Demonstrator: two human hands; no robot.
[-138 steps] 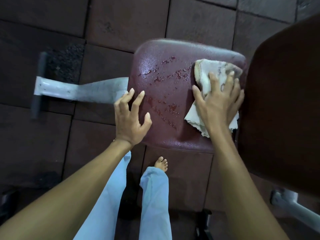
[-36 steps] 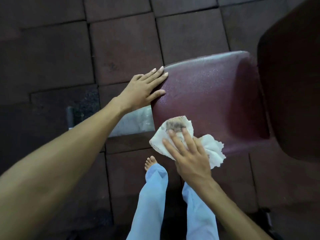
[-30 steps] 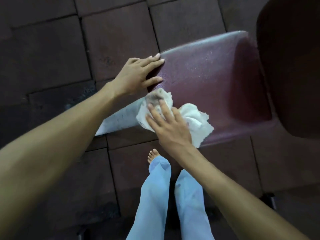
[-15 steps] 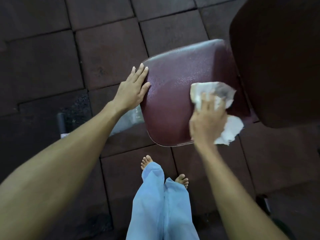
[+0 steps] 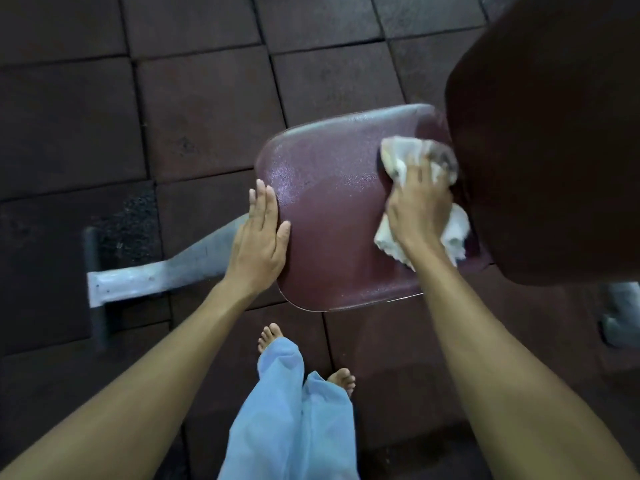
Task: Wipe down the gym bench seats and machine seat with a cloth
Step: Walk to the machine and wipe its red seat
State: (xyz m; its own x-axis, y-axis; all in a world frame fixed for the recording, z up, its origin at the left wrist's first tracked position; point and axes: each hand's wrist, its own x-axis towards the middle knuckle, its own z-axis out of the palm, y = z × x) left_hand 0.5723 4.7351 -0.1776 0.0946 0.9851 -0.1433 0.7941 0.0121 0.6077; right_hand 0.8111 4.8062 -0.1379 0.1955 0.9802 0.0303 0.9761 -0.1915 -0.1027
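Observation:
A maroon padded bench seat (image 5: 332,216) fills the middle of the head view, its surface glossy and damp. My right hand (image 5: 417,206) presses a crumpled white cloth (image 5: 412,157), stained grey in places, onto the seat's right side next to the backrest. My left hand (image 5: 261,242) lies flat with fingers together on the seat's left edge and holds nothing.
A dark maroon backrest pad (image 5: 554,133) overhangs the seat on the right. A grey metal frame leg (image 5: 156,278) runs left along the dark tiled floor (image 5: 207,98). My bare feet and light blue trouser legs (image 5: 294,410) stand just before the seat.
My right hand has slid the cloth from the seat's near left corner across to the right side by the backrest. My left hand has shifted down the left edge.

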